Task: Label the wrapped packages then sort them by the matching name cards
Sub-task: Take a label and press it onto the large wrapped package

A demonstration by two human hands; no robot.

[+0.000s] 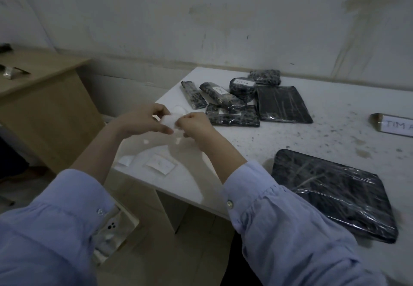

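Both hands, left and right, pinch a blank label over the worktop; two packages in the far pile seem labelled, the rest bare, and sorting by the card not started.

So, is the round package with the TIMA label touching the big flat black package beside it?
Touching. In the head view, the round package overlaps the left top corner of the flat black package, with no white table showing between them.
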